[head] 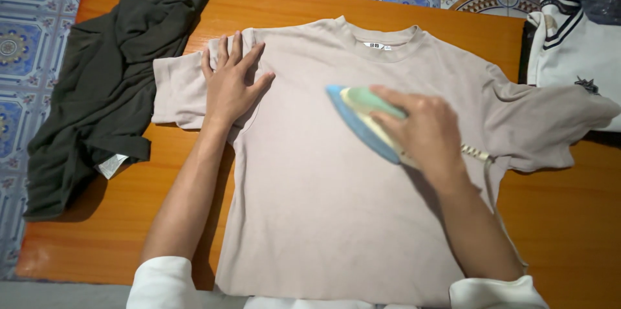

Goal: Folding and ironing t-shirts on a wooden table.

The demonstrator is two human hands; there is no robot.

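Gripping iron [362,118], left palm [231,82] flat on shirt [323,205]

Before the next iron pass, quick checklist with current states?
1. Right hand grips the iron: ok.
2. Left hand lies flat on the beige t-shirt near its sleeve, apart from the iron: ok.
3. Shirt body ahead of the iron's tip lies smooth: ok.
4. Far sleeve is rumpled and reaches toward the white garment: not ok.
5. Cord trails behind the wrist; its run is hidden: cannot tell.
6. Dark garment hangs off the table edge, clear of the shirt body: ok.
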